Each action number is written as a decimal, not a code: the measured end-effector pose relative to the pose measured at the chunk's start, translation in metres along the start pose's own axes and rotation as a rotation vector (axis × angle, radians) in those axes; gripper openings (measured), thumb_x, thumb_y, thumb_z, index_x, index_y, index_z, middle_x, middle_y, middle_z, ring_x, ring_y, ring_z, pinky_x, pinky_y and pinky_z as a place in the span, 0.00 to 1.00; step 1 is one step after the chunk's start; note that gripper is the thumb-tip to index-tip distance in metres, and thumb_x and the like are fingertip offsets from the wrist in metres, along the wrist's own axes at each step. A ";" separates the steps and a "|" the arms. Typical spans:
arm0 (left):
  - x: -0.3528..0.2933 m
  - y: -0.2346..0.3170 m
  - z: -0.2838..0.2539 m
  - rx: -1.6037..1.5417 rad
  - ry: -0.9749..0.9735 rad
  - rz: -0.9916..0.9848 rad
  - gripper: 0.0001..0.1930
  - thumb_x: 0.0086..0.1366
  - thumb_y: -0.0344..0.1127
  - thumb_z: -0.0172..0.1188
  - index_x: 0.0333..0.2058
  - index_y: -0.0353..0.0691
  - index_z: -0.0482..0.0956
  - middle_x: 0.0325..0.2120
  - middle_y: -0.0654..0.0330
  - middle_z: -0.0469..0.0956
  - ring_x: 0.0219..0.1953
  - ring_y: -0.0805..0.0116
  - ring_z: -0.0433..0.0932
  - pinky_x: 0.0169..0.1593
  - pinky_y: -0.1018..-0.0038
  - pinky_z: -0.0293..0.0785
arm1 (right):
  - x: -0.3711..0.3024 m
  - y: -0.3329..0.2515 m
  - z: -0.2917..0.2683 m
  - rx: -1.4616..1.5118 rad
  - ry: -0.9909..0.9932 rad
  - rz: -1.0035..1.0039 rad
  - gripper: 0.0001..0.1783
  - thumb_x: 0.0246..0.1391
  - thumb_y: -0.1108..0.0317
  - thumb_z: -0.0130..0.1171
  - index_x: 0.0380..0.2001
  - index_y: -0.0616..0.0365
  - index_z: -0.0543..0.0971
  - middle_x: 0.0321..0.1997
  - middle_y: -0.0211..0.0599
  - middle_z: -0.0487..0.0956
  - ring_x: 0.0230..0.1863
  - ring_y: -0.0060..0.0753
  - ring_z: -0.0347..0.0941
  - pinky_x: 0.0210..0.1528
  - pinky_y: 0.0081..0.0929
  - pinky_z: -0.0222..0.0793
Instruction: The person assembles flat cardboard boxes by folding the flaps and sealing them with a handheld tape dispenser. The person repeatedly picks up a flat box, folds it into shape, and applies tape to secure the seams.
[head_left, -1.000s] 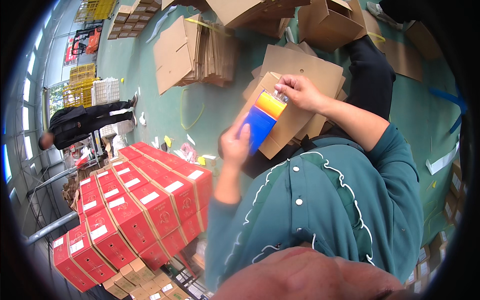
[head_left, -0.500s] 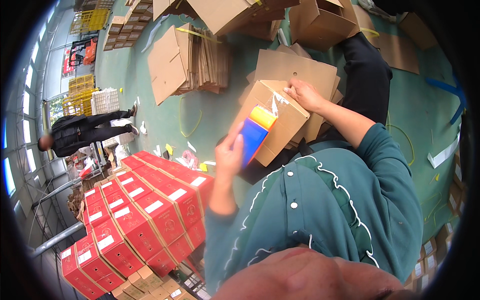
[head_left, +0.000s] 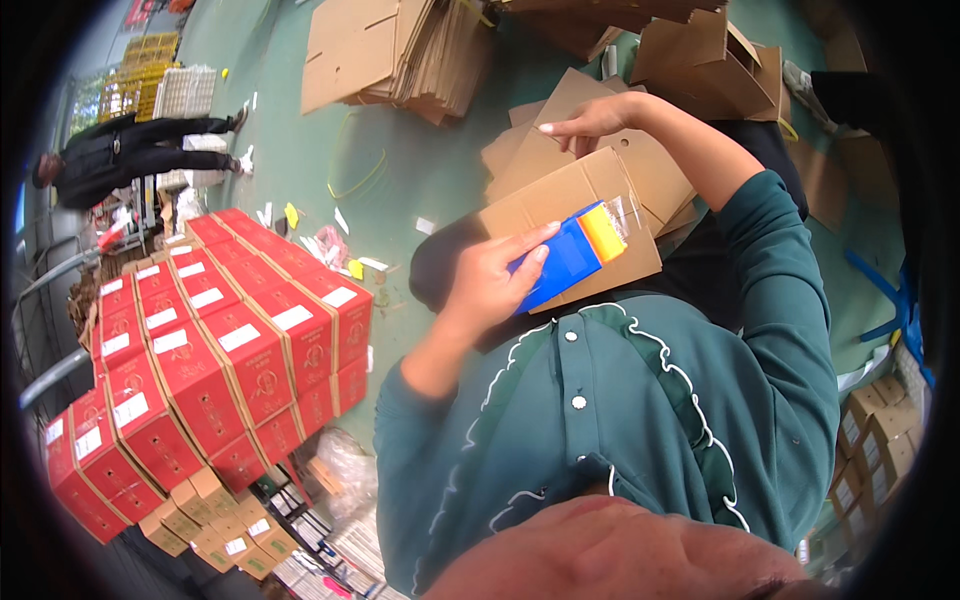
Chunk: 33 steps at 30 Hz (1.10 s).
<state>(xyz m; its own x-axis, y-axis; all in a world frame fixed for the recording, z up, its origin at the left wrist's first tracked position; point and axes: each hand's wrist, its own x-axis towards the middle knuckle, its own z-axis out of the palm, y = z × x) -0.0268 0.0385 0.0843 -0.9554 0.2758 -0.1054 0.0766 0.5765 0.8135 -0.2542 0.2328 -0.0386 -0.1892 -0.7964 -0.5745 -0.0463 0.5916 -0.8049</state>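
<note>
My left hand [head_left: 492, 280] is wrapped round a blue tape dispenser [head_left: 565, 262] with an orange and yellow front end. It lies against a small brown cardboard box [head_left: 545, 208] on my lap, the yellow end near the box's taped edge. Shiny clear tape shows at that edge. Above the box, my right hand [head_left: 596, 122] reaches over a pile of flattened cardboard cartons [head_left: 655, 180]. Its index finger points out to the left, the other fingers loosely bent, with nothing visible in them.
Red cartons [head_left: 240, 340] are stacked at left, with small brown boxes [head_left: 215, 520] below. A bundle of flat cardboard [head_left: 400, 50] stands ahead. An open carton [head_left: 700, 65] sits at the far right. Blue strapping [head_left: 885, 295] lies right. Another person [head_left: 130, 155] stands far left.
My right hand has lifted off the small box and moved forward and left over the flat cartons. The tape dispenser in my left hand has turned and shifted right across the box.
</note>
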 end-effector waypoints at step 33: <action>-0.032 -0.245 -0.040 -0.031 -0.399 -0.302 0.25 0.65 0.59 0.57 0.47 0.45 0.84 0.37 0.52 0.84 0.37 0.59 0.82 0.45 0.66 0.76 | 0.047 -0.090 0.091 -0.479 0.079 -0.420 0.45 0.45 0.46 0.70 0.65 0.46 0.66 0.59 0.42 0.76 0.58 0.52 0.72 0.59 0.42 0.68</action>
<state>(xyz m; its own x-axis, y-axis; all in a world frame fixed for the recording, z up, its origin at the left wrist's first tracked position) -0.0266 -0.1423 -0.0893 -0.7497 0.3763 -0.5445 -0.2007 0.6547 0.7287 -0.1700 0.1306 -0.0069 -0.1308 -0.9715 -0.1975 -0.5622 0.2368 -0.7924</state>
